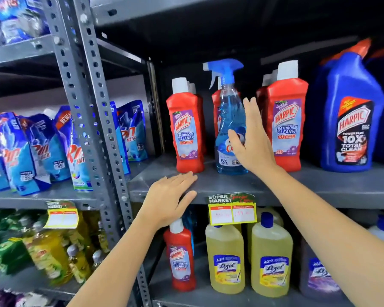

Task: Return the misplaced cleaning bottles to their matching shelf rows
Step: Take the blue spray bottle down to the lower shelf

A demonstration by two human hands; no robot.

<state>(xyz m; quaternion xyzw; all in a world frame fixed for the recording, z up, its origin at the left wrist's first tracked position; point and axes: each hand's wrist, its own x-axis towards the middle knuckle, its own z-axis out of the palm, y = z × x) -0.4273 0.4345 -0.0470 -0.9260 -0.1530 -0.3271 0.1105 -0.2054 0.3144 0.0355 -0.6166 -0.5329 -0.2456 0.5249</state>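
Two bare hands are spread, holding nothing: left hand [171, 198] flat on the grey metal shelf edge [297, 189]; right hand [252, 140] nearer, the upright blue trigger-spray bottle [228, 120] at its nine o'clock, amid red bathroom-cleaner bottles [186, 129].

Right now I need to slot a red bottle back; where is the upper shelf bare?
Bare grey metal shelf runs along the front edge before the red Harpic bottles. A narrow gap separates the left red bottle from the blue spray bottle. Behind, rows are crowded.
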